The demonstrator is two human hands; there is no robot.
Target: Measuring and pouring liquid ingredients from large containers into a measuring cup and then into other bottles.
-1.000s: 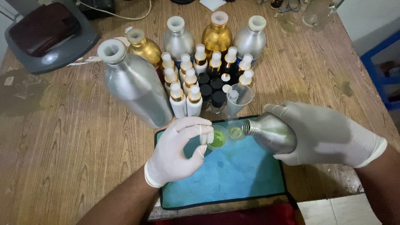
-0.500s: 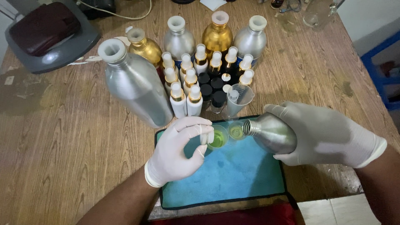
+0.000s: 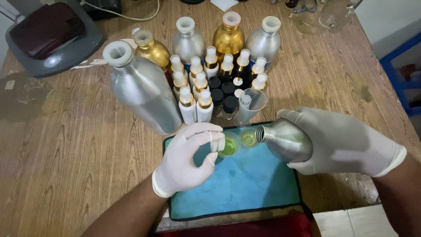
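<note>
Silver aluminium bottle (image 3: 285,141), gripped in the right hand (image 3: 342,142), tips toward the small beaker (image 3: 229,145) pinched by the left hand (image 3: 188,162). Pouring slowly, mouth close to the rim, should avoid spills on the blue mat (image 3: 245,188).

Bottles and gear on wooden table (image 3: 66,145)

Large silver bottle (image 3: 142,94) at 10 o'clock; spray bottles (image 3: 197,94) at 12; grey device (image 3: 52,37) far 10 o'clock.
</note>
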